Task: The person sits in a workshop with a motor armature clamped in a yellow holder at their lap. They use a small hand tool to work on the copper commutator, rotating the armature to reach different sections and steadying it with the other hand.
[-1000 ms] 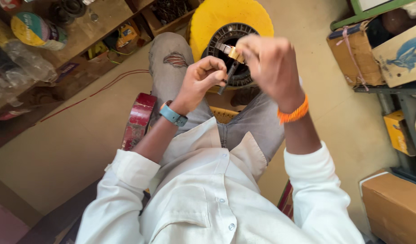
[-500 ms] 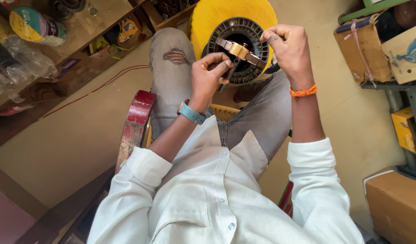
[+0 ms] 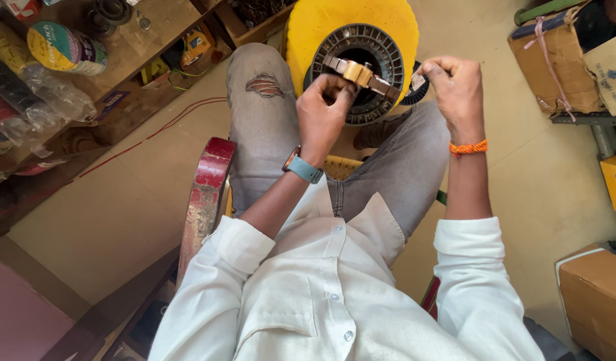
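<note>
- L hand [image 3: 323, 115] pinches small tan/brown part [image 3: 359, 73]; R hand [image 3: 457, 90] closed on its other end, held above lap, over grey ribbed spool [image 3: 361, 70].
- Progress: mid-handling, part not set down; rest unclear.
- Seated, red stool [image 3: 206, 194]; beige floor [image 3: 121, 220], cluttered wooden shelf [image 3: 141, 47], cardboard boxes [image 3: 555, 67].

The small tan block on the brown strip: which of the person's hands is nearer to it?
Left. The left hand grips the strip with its fingers right beside the tan block. The right hand pinches near the strip's far end, farther from the block.
</note>
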A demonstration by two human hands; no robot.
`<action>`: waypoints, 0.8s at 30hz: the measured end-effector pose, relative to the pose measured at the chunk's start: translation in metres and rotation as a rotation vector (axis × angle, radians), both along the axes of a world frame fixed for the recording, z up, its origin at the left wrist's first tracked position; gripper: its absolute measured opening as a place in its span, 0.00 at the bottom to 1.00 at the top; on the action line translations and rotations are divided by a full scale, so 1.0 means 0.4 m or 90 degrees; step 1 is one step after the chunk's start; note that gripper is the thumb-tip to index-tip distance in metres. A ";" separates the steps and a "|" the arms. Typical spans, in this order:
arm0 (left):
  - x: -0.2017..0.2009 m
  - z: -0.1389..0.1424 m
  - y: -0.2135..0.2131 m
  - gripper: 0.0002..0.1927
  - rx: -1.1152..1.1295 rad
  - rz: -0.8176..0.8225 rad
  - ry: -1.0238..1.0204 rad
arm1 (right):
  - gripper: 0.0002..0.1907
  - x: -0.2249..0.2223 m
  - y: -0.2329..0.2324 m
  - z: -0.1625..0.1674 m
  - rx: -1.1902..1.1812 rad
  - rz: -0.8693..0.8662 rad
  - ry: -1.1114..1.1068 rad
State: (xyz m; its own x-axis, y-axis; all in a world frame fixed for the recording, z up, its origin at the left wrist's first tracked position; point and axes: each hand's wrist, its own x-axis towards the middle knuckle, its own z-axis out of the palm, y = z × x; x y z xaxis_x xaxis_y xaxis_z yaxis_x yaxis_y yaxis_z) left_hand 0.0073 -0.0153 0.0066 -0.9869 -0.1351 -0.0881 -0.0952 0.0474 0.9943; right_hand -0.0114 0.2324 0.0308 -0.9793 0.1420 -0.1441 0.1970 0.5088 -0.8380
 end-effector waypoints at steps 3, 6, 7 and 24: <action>-0.003 0.010 0.000 0.09 -0.083 0.004 -0.066 | 0.07 0.027 0.043 0.009 0.113 -0.063 -0.026; 0.013 0.054 -0.022 0.11 -0.091 -0.007 -0.057 | 0.09 0.052 0.088 0.025 0.038 -0.130 -0.077; 0.019 0.073 -0.035 0.12 -0.129 -0.013 0.052 | 0.09 0.058 0.097 0.025 0.059 -0.127 -0.067; -0.136 0.171 -0.160 0.18 -0.355 -0.488 0.431 | 0.18 -0.004 -0.097 0.059 0.172 0.310 0.147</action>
State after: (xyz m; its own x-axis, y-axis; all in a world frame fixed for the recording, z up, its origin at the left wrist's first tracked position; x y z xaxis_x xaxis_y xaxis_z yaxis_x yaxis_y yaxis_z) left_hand -0.0472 -0.0793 0.0751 -0.6495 0.6629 0.3725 0.6904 0.3088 0.6542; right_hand -0.0130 0.1936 0.0546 -0.9424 -0.3290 0.0594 -0.2844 0.6955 -0.6599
